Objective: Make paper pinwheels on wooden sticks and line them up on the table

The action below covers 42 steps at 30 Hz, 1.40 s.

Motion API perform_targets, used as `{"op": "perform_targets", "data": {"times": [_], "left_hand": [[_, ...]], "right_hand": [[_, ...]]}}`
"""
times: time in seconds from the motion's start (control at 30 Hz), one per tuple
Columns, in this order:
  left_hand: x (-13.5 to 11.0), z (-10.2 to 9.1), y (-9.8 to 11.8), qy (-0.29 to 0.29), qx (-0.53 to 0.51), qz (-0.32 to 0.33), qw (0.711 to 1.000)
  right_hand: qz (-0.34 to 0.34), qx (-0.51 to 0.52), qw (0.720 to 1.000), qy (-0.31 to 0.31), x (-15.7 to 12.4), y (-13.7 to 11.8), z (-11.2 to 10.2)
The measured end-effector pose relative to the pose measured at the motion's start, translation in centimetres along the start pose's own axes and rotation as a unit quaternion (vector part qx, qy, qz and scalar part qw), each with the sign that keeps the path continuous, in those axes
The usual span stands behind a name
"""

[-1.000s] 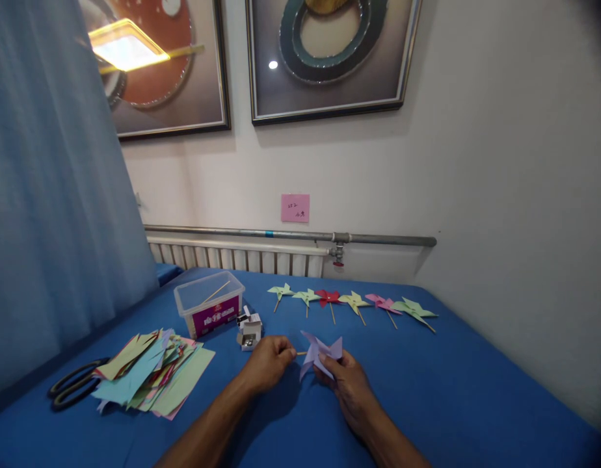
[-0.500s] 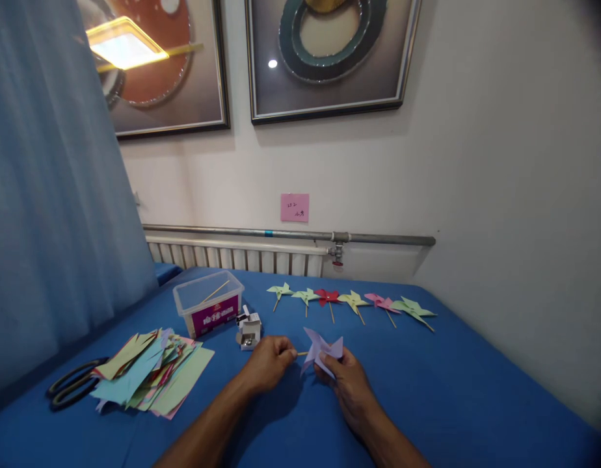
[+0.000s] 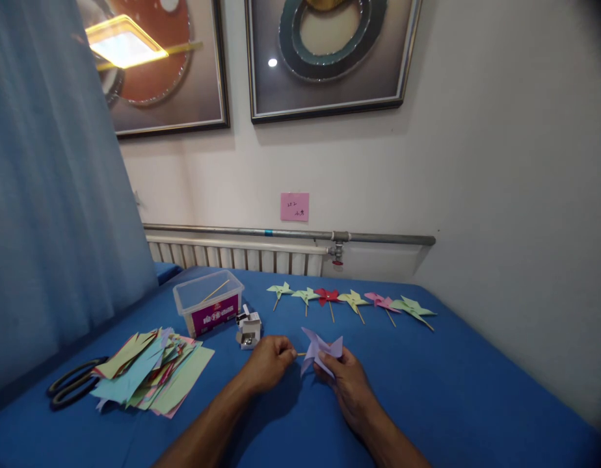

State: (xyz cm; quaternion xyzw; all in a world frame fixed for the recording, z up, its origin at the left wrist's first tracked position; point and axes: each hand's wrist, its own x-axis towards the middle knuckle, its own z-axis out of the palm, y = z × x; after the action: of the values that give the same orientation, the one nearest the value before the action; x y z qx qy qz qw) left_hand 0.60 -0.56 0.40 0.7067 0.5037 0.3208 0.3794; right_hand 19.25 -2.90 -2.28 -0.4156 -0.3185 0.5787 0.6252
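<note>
One picture (image 3: pixel 330 91) hangs at twelve o'clock past blue tabletop (image 3: pixel 437 396); my left fingers (image 3: pixel 284 355) pinch a stick (image 3: pixel 301 354), right fingers (image 3: pixel 332 366) a pointed lilac pinwheel (image 3: pixel 316 348).

blue curtain (image 3: pixel 61 188), far left | framed picture (image 3: pixel 159 78), partly behind it | second framed picture (image 3: pixel 332 62), right of the first | pink note (image 3: pixel 294 207) on pale wall (image 3: pixel 495 169) | grey pipe (image 3: pixel 291 234) above white radiator (image 3: pixel 254 260)

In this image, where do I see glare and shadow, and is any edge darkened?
Head view: a bright reflection glares across the left framed picture; head view: a soft shadow lies beside the left hand; head view: the upper-right corner is dark.
</note>
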Motion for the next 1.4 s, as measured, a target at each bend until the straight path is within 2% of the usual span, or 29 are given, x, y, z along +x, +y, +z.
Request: {"op": "perform_targets", "data": {"times": [0.13, 0.53, 1.4], "left_hand": [[-0.03, 0.09, 0.26, -0.013, -0.006, -0.007, 1.000], [0.00, 0.06, 0.18, 0.005, 0.009, 0.002, 1.000], [0.10, -0.11, 0.00, -0.007, 0.006, -0.006, 1.000]], "right_hand": [[0.005, 0.002, 1.000, -0.008, 0.04, 0.13, 0.01], [0.009, 0.008, 1.000, 0.004, -0.02, -0.04, 0.10], [0.003, 0.002, 1.000, 0.000, 0.00, 0.13, -0.01]]}}
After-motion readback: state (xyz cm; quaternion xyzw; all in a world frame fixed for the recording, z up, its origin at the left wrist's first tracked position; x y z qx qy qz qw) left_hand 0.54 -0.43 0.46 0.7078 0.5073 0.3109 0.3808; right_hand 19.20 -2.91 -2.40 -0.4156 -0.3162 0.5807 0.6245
